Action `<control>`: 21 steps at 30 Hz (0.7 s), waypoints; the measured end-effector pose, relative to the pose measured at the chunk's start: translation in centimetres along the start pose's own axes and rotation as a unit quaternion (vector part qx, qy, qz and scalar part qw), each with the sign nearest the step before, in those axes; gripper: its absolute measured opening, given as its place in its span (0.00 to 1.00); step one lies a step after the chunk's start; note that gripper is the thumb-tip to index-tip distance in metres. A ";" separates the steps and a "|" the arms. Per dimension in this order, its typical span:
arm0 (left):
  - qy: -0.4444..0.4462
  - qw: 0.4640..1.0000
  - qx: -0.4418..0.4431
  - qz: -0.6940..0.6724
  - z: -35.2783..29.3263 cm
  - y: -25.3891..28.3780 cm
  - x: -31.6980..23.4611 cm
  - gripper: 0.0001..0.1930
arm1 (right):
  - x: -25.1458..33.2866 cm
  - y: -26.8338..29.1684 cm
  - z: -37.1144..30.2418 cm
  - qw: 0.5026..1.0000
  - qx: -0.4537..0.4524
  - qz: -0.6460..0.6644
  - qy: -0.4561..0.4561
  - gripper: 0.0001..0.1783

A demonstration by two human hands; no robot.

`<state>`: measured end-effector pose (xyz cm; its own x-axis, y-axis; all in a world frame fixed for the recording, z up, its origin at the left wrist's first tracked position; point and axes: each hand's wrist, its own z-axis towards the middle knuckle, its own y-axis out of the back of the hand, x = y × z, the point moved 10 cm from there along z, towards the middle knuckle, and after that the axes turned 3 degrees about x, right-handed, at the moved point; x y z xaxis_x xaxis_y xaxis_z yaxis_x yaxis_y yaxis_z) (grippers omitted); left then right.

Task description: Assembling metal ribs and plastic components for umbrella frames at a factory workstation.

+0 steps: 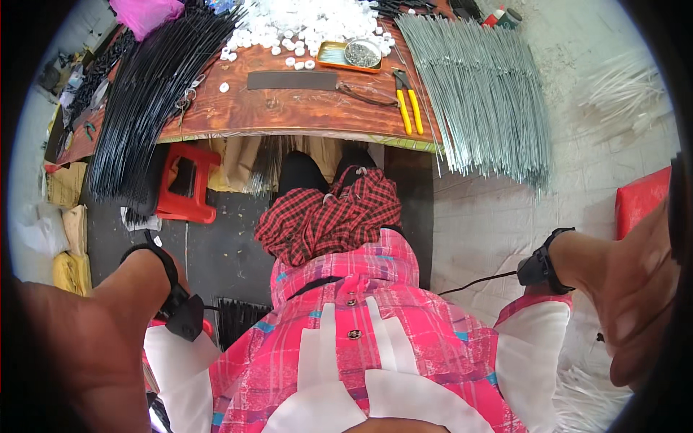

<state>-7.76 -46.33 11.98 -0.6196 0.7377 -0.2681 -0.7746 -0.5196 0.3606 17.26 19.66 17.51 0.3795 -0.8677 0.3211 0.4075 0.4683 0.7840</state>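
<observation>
Both of my arms are raised, the hands close to the camera at either side. My left hand [94, 346] fills the lower left, and its fingers run out of the picture. At the right edge is my right hand [632, 289], palm partly showing, its fingertips lost in the dark rim. Whether either hand grips something is hidden. A black strap with a small box [184, 317] wraps my left wrist, and a similar black wrist strap [545, 263] sits on the right. Both hands are well away from the wooden table [216, 115] ahead.
On the table lie black rods [155, 94], grey wire lengths [484, 94], white rings [303, 25], a tin tray [332, 54], a dark flat strip [292, 80] and yellow-handled pliers [410, 108]. A red stool [166, 195] stands below left. A checked cloth [328, 216] covers my lap.
</observation>
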 end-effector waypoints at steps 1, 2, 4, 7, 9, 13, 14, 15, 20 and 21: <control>-0.005 1.000 0.001 -0.003 1.0 -0.3 0.7 0.09 | 0.3 0.6 -0.5 1.000 -0.006 0.000 0.001 0.05; -0.012 1.000 0.001 -0.005 1.6 -1.0 1.3 0.09 | 0.4 0.8 -0.9 1.000 -0.012 -0.001 0.003 0.05; -0.029 1.000 0.003 -0.001 5.8 -6.3 4.1 0.09 | 1.4 -0.6 0.3 0.999 -0.028 -0.003 0.016 0.04; -0.068 0.997 0.022 0.003 8.2 -8.4 4.7 0.09 | 1.9 -1.2 1.2 0.997 -0.069 -0.017 0.036 0.04; -0.089 0.996 0.023 0.013 15.5 -17.5 9.9 0.09 | 3.1 -1.2 0.7 0.995 -0.084 -0.022 0.056 0.04; -0.164 0.940 -0.277 0.114 18.8 -20.6 16.9 0.08 | 3.7 -4.1 4.9 0.989 -0.118 -0.032 0.079 0.04; -0.058 0.960 -0.261 0.080 19.6 -21.4 19.8 0.06 | 3.3 -3.7 3.9 0.988 -0.125 -0.030 0.080 0.04; 0.050 0.968 -0.240 0.045 20.0 -22.4 22.6 0.05 | 2.9 -3.5 3.3 0.988 -0.133 -0.027 0.080 0.04; 0.358 0.922 -0.076 0.128 15.3 -26.3 34.0 0.12 | -5.8 -8.6 2.9 0.990 -0.110 0.016 -0.085 0.09; 0.412 0.902 -0.075 0.107 13.4 -26.2 35.8 0.12 | -6.4 -8.6 2.8 0.991 -0.106 0.025 -0.083 0.08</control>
<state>-7.94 -0.51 4.87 -0.5929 0.0738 -0.8019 -0.5957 -0.7103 0.3751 8.95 20.72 10.19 0.2686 -0.8496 0.4539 0.5638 0.5207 0.6411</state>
